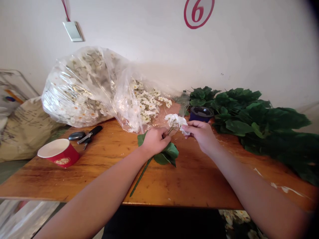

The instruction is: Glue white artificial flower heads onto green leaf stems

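My left hand (156, 141) is closed around the stem of an artificial flower, just above its green leaves (167, 154). Below the hand, the bare green stem (141, 177) slants down towards the table's front edge. White petals (175, 121) form the flower's head, to the right of my left hand. With thumb and fingers pinched, my right hand (198, 131) grips the right side of these petals. The fingertips partly cover the blossoms there.
A clear plastic bag (79, 86) of white flowers lies open at the back left of the wooden table (104, 166). A red paper bowl (62, 154), a car key (77, 135) and nail clippers (85, 137) are on the left. Green leaf stems (249, 116) are heaped at the right, beside a dark blue container (201, 113).
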The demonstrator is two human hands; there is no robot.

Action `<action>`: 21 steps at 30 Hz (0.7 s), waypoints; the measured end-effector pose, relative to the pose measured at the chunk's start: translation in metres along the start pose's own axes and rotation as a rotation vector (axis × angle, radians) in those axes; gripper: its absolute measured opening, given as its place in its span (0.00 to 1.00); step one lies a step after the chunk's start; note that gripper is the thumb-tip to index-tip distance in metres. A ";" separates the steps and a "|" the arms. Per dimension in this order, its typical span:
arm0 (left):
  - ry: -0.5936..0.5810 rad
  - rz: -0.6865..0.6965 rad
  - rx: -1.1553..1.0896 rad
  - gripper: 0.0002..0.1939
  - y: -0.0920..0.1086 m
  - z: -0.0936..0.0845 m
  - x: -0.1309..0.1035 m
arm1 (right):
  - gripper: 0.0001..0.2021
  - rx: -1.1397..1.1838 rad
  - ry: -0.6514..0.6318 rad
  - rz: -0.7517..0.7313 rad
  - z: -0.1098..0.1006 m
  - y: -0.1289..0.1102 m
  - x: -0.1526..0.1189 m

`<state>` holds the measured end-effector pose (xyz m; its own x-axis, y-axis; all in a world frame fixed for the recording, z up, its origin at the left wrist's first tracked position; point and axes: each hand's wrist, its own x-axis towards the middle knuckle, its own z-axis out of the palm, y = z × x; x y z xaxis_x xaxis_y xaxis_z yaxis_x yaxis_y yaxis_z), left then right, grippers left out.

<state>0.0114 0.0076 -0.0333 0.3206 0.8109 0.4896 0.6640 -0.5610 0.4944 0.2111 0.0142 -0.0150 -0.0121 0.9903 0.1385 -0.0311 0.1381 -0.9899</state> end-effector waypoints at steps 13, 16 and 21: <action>-0.194 0.242 0.104 0.08 0.013 -0.012 0.001 | 0.20 -0.413 -0.256 0.006 -0.014 -0.002 0.003; -0.213 0.250 0.123 0.09 0.013 -0.008 0.001 | 0.20 -0.452 -0.194 -0.026 -0.016 0.010 0.009; -0.179 0.153 0.158 0.09 0.010 0.003 -0.001 | 0.16 -0.379 -0.195 0.059 -0.010 0.022 0.009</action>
<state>0.0198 0.0013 -0.0306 0.5302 0.7434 0.4078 0.6913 -0.6575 0.2998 0.2203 0.0265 -0.0356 -0.1923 0.9801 0.0484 0.3438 0.1135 -0.9322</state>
